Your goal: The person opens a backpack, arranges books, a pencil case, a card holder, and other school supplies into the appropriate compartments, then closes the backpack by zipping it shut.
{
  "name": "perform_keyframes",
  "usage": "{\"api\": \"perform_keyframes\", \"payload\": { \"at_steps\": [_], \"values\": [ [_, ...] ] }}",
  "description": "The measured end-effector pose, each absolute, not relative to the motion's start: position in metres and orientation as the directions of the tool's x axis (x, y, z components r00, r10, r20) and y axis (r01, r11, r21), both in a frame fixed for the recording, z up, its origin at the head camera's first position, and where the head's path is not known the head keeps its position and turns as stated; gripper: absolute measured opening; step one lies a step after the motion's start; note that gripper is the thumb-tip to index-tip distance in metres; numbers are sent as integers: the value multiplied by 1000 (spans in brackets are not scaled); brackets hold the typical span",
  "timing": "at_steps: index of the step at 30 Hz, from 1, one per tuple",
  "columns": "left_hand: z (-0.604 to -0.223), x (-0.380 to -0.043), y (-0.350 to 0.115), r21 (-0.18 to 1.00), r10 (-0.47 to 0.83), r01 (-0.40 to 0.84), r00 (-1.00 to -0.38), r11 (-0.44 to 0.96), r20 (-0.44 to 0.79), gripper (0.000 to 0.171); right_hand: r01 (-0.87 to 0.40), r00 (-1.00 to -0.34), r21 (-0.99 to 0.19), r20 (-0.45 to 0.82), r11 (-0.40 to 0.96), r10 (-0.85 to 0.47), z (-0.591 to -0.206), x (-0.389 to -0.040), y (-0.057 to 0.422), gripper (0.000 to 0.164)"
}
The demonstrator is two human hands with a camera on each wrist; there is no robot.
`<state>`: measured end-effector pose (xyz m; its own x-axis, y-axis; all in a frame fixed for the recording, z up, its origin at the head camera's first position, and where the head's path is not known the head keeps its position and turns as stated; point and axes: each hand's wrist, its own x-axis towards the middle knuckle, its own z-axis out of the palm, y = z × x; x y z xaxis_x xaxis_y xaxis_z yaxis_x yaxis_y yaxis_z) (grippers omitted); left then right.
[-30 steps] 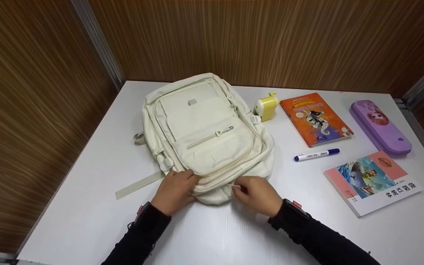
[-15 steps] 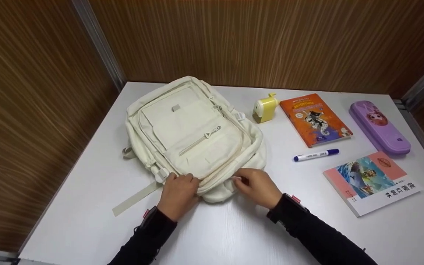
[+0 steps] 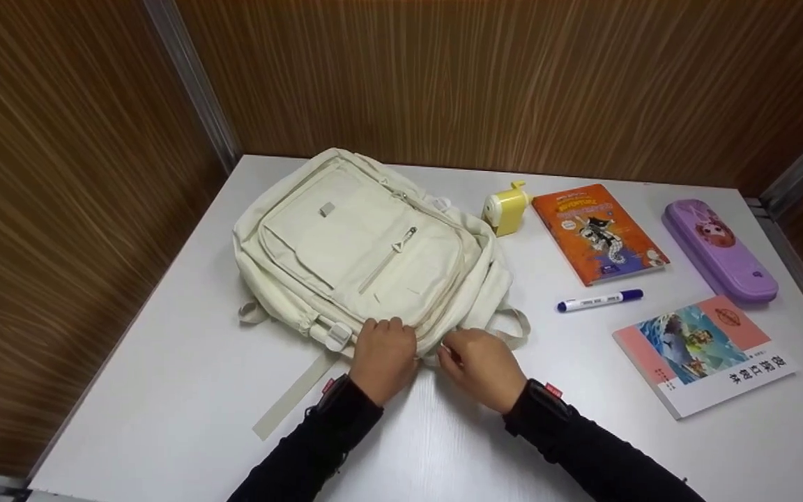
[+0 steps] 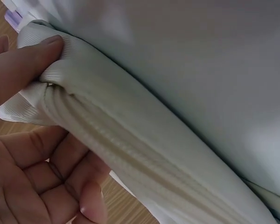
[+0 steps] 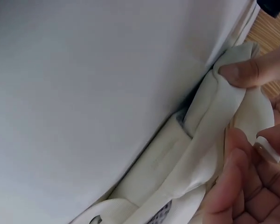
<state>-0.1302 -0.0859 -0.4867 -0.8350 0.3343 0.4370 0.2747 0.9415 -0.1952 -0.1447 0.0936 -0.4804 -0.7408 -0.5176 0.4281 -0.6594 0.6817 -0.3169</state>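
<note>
A cream backpack [image 3: 346, 258] lies front side up on the white table, its lower end toward me. At that end my left hand [image 3: 385, 357] grips the edge; the left wrist view has its thumb [image 4: 46, 51] pressed on the fabric beside a zipper seam [image 4: 116, 140]. Close to its right, my right hand [image 3: 485, 366] pinches the bag's lower corner, thumb [image 5: 238, 74] on the cloth in the right wrist view. A small white piece [image 5: 268, 149] shows by those fingers; its kind is unclear. The bag's underside is hidden.
Right of the bag stand or lie a yellow pencil sharpener [image 3: 506, 210], an orange book [image 3: 597, 233], a blue-capped marker [image 3: 600, 300], a purple pencil case [image 3: 722, 251] and a pink-and-white book [image 3: 705, 355]. A loose strap [image 3: 297, 397] trails at left; wooden panels enclose the table.
The backpack has shifted left and turned, its lower end swinging right. My left hand has moved right, nearer my right hand, which stays almost in place. A strap loop now shows at the bag's right.
</note>
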Motion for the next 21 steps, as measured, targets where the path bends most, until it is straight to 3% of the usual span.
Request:
{"api": "perform_keyframes", "payload": {
  "at_steps": [4,8,13,16,21],
  "values": [
    [-484,-130,-83,-195,323,264,-850,945,415,25,-685,-707,-261,463,681,-534,-483,-140,92,24],
    [-480,-131,-87,-162,366,329,-856,930,366,29,-668,-732,-294,429,684,-530,-479,-142,94,20],
    [-470,-128,-110,27,467,491,-843,871,266,36,-606,-793,-368,354,705,-497,-472,-149,104,19],
    [-464,-124,-129,162,486,522,-846,837,217,34,-589,-806,-377,343,715,-483,-470,-154,112,19],
    [-466,-124,-148,188,485,514,-855,837,182,44,-549,-829,-367,352,751,-434,-469,-161,125,24]
  ]
}}
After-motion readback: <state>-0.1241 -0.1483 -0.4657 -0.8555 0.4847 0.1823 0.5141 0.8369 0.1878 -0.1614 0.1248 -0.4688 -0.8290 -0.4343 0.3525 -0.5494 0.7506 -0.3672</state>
